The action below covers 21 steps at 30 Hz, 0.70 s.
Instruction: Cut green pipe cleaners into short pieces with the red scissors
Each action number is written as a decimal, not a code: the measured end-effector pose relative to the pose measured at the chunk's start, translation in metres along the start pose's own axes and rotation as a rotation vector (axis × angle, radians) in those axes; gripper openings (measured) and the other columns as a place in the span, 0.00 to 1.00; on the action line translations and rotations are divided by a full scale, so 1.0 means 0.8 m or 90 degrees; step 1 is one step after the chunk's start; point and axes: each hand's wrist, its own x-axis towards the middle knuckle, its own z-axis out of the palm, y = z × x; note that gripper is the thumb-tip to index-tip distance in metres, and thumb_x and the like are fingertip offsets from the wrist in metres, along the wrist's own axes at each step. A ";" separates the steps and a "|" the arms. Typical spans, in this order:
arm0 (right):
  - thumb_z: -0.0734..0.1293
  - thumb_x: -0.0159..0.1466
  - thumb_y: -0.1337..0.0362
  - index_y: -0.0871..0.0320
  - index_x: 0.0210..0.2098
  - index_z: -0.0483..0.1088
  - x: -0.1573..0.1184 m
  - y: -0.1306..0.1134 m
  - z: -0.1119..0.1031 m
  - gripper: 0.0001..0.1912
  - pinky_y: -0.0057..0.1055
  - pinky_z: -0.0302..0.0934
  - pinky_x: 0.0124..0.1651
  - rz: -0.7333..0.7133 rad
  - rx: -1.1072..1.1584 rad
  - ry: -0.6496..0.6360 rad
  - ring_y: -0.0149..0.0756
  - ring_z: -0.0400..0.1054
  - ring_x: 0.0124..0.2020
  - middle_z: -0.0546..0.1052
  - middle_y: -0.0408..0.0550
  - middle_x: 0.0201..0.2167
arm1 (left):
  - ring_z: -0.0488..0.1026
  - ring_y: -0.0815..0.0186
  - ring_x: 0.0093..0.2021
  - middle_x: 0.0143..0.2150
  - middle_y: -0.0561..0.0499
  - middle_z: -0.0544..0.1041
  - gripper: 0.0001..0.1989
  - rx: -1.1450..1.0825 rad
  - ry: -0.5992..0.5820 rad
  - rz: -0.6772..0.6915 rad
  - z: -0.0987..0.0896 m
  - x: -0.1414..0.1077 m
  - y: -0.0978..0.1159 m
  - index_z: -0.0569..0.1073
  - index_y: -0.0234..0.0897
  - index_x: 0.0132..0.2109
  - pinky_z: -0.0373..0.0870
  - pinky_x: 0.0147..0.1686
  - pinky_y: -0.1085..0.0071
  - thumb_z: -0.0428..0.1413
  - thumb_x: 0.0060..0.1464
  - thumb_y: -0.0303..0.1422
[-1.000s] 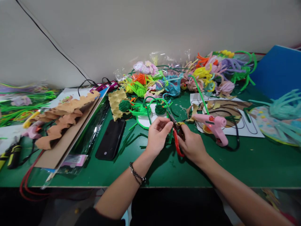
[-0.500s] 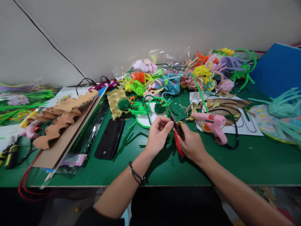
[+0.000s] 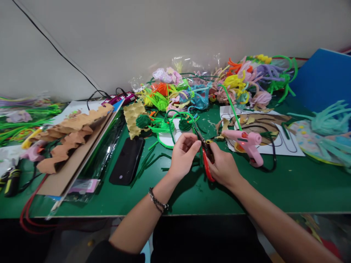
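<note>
My right hand (image 3: 223, 164) is wrapped round a pair of scissors with red handles (image 3: 207, 166), whose blades point up and away from me. Close beside the blades, my left hand (image 3: 184, 153) is closed, thumb against curled fingers; whatever it pinches is hidden. Bits of dark green pipe cleaner show between and below the hands. Just beyond them lies a white, green-edged piece (image 3: 166, 138) bearing green pipe-cleaner shapes, among them a dark green ball (image 3: 185, 125). Another dark green ball (image 3: 143, 121) sits at its left, by a yellowish egg-carton piece (image 3: 133, 122).
A pink glue gun (image 3: 246, 142) rests on the right, near a drawn-on white sheet (image 3: 294, 146). Left of my hands lie cut green stems (image 3: 146, 166), a black phone (image 3: 127, 160) and stacked cardboard (image 3: 64, 179). Colourful pipe-cleaner bundles (image 3: 197, 96) line the wall.
The whole view has shifted slightly to the left. Both hands and the scissors keep nearly the same pose; the left fingers curl a little more.
</note>
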 end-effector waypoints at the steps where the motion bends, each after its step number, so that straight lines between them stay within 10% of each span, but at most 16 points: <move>1: 0.50 0.59 0.58 0.57 0.32 0.59 0.000 0.000 0.000 0.12 0.26 0.47 0.19 0.000 0.000 -0.005 0.38 0.65 0.15 0.68 0.43 0.14 | 0.62 0.77 0.24 0.24 0.58 0.65 0.13 -0.003 0.004 0.007 0.001 0.000 0.000 0.66 0.36 0.29 0.61 0.25 0.81 0.61 0.39 0.38; 21: 0.51 0.59 0.57 0.56 0.31 0.60 0.003 0.003 -0.003 0.12 0.26 0.52 0.21 0.041 0.044 -0.074 0.37 0.66 0.17 0.70 0.45 0.17 | 0.63 0.76 0.25 0.25 0.58 0.66 0.12 -0.004 0.019 -0.007 0.000 -0.001 -0.001 0.67 0.37 0.31 0.62 0.27 0.81 0.61 0.39 0.36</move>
